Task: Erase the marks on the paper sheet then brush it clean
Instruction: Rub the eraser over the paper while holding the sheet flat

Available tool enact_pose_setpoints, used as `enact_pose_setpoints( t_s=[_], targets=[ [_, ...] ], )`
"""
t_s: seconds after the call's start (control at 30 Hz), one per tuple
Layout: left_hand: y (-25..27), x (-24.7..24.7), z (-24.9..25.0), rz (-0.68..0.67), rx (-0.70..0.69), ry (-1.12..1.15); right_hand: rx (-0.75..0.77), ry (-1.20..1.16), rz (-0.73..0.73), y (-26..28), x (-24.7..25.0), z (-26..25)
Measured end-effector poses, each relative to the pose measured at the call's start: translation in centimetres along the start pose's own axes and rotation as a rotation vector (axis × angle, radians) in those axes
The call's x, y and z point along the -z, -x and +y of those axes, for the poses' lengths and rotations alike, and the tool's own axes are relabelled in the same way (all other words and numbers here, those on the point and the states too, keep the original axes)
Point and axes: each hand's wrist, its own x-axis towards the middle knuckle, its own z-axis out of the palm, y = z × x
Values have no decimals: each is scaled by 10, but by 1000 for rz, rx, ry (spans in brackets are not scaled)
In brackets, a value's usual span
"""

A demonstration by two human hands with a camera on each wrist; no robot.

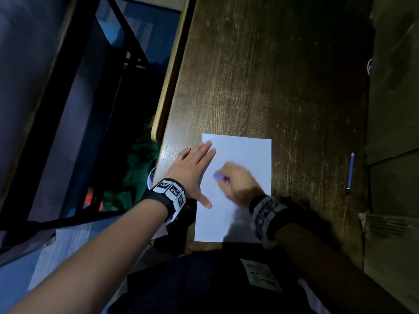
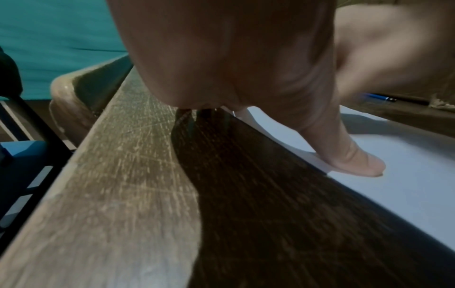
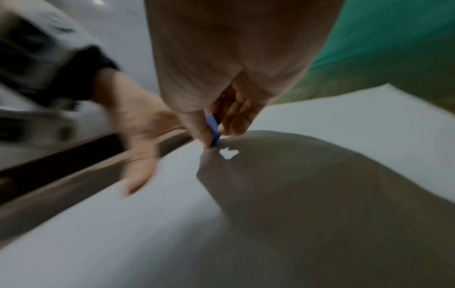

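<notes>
On the near part of the dark wooden desk (image 1: 260,75), close to its left edge: a white paper sheet (image 1: 247,152), lying flat, portrait-wise. At the sheet's middle, a small blue eraser (image 1: 219,176), pinched between thumb and curled fingers of the right hand (image 1: 238,180), its lower tip touching the paper; blurred in the head view, clearer from the right wrist as a blue wedge (image 3: 212,126) against the thumb. No marks legible on the sheet through the blur. Along the sheet's left edge, the left hand (image 1: 192,168), flat, palm down, fingers straight and spread, fingertips over the upper left corner, thumb (image 2: 354,155) pressed on the paper's edge lower down. Both forearms reaching in from the near side, each with a patterned band at the wrist. Well apart to the right, near the desk's far-right edge: a blue pen (image 1: 350,172), lying alone.
</notes>
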Motion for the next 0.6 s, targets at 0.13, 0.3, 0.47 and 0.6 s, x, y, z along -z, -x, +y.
enact_pose_setpoints(
  t_s=[0.13, 0.3, 0.47, 0.6],
  targets=[
    [0, 1, -1, -18, -10, 2, -239, 48, 343, -21, 4, 11],
    [0, 2, -1, -19, -23, -11, 123, 75, -78, 36, -26, -19],
    [-1, -1, 0, -31, -16, -12, -274, 46, 312, -22, 10, 12],
    [-1, 0, 3, -20, -16, -11, -68, -5, 96, 19, -20, -12]
  ],
)
